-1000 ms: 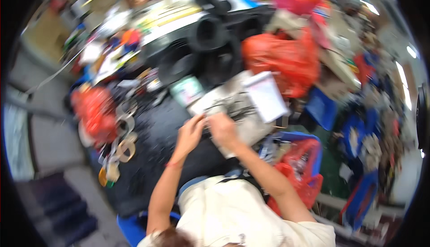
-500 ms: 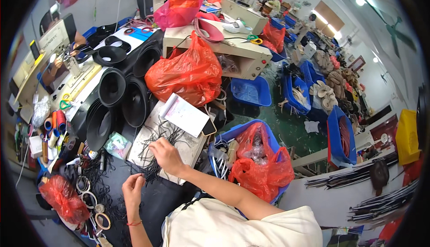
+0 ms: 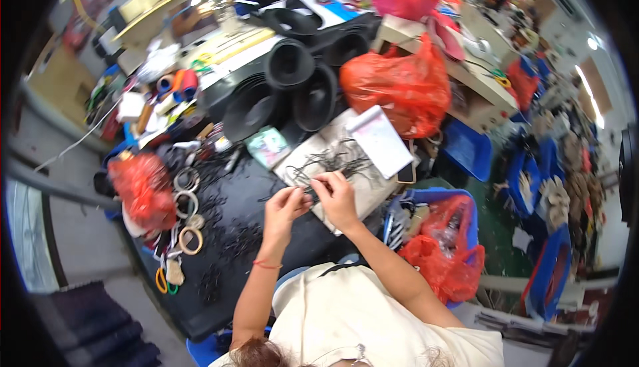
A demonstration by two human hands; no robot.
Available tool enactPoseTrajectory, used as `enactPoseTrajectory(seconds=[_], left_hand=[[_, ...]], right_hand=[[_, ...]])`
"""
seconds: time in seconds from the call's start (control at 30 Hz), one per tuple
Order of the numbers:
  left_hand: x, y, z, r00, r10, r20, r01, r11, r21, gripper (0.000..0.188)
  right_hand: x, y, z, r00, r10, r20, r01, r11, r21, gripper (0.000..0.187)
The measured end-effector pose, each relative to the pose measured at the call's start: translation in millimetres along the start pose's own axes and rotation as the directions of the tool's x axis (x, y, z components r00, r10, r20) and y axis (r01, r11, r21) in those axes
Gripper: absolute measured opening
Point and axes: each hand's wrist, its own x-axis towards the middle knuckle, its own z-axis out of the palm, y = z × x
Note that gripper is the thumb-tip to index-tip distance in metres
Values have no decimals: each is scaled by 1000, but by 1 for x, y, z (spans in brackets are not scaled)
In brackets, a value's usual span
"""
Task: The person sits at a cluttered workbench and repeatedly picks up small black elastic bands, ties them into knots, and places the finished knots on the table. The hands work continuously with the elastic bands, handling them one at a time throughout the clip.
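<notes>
My two hands are close together over the near edge of a pale board. My left hand (image 3: 286, 208) is closed in a pinch, a red string round its wrist. A thin black cord (image 3: 311, 194) runs between the fingertips, blurred by motion. Just to its right, my right hand (image 3: 337, 199) pinches at the same cord. Beyond them a loose heap of black cords (image 3: 336, 161) lies on the board (image 3: 303, 156). A white notepad (image 3: 381, 142) rests on the board's far right part.
Rolls of tape (image 3: 190, 240) and a red plastic bag (image 3: 143, 190) lie on the left of the black table (image 3: 246, 260), among cord scraps. Stacked black cone-like pieces (image 3: 256, 107) stand behind. On the right are a blue crate (image 3: 474, 217) with red bags and a large red bag (image 3: 399, 81).
My view has turned left, so the scene sits further right. My right hand has left the cord heap and come to my left hand, with a cord between them.
</notes>
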Motion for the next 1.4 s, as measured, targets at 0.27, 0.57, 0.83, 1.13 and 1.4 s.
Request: enactPoseTrajectory(seconds=[0.27,0.57,0.83,1.13,1.4], left_hand=[[-2,-4,-6,996,-45,-79,35,991,-128,29],[10,-6,-2,997,22,-73,-47,927,-371,16],[-5,4,-3,975,-144,168,153,987,-42,17],[-11,2,-17,996,0,86,-34,914,403,18],[-23,8,-17,955,-76,287,88,996,-27,30]], right_hand=[[-11,3,12,984,-155,86,161,985,-68,11],[-4,2,-19,931,-158,329,176,984,-26,14],[-6,1,-15,881,-408,240,455,868,-197,5],[3,-36,-47,789,-345,509,551,764,-335,9],[11,-9,-45,851,22,525,-32,999,10,12]])
